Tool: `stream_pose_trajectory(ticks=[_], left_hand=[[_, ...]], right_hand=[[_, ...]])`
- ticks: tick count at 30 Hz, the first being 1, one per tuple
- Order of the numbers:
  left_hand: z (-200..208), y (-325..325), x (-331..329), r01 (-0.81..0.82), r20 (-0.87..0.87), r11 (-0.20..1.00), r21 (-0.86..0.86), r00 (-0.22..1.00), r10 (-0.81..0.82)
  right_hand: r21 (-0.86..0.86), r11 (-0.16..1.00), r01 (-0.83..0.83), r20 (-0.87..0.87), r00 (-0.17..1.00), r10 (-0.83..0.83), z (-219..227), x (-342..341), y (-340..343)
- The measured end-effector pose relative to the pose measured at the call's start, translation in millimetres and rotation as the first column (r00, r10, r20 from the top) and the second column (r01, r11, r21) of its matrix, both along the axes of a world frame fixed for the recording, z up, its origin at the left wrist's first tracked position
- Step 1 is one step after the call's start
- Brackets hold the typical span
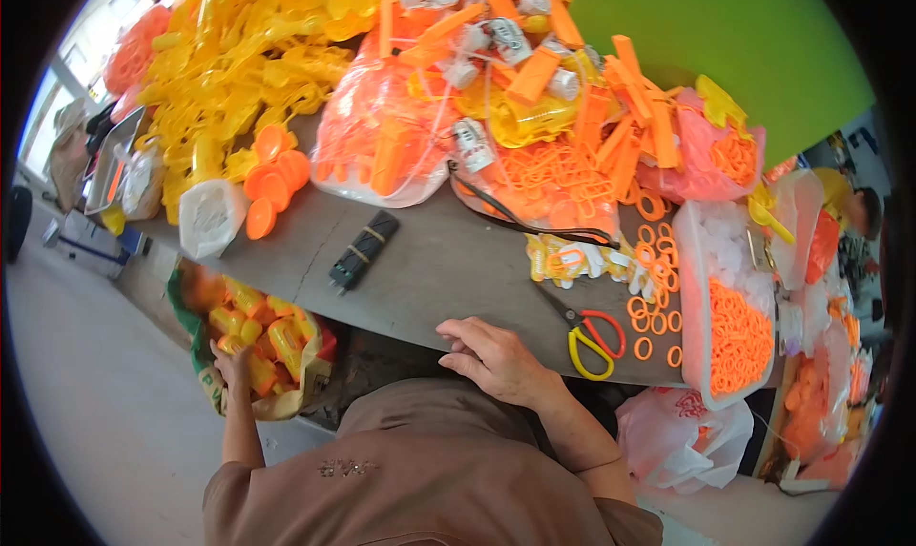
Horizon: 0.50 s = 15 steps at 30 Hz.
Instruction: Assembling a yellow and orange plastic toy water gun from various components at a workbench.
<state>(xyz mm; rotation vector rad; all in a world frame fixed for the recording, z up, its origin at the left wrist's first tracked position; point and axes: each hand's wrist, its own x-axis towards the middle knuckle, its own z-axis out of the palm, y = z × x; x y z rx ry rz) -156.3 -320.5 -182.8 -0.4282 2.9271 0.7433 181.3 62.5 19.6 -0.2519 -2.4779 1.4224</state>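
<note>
My left hand (232,363) is down inside an open woven bag (315,370) on the left, below the table edge. Yellow-and-orange bottle-like plastic pieces (286,338) fill the bag. That hand touches the pieces; its fingertips are partly hidden among them, so its grip does not show. At the table's front edge my right hand (496,363) is held with loosely bent fingers apart from the thumb, nothing in it. Scissors (590,341) with red and yellow handles lie just right of it. Orange rings (643,348) are scattered farther right.
On the grey table (420,279) lies a black power strip (364,248). Behind it are yellow plastic parts (239,60), orange cups (272,179) and a bag of orange pieces (382,136). A white bin (699,346) holds small orange rings. A white plastic bag (682,441) hangs below.
</note>
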Motion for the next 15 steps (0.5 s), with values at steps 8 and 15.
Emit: stream_pose_trajectory(ticks=[8, 15], left_hand=[[-3.9, 38.7, 38.2, 0.511, -0.216, 0.851, -0.121, 0.823, -0.525], [-48.2, 28.4, -57.9, -0.025, -0.006, 0.716, 0.698, 0.999, 0.041]], right_hand=[[-0.012, 0.995, 0.097, 0.033, 0.995, -0.096, 2.6, 24.1, 18.9], [0.059, 0.994, 0.089, -0.017, 0.996, -0.088, 14.5, 22.6, 24.5]])
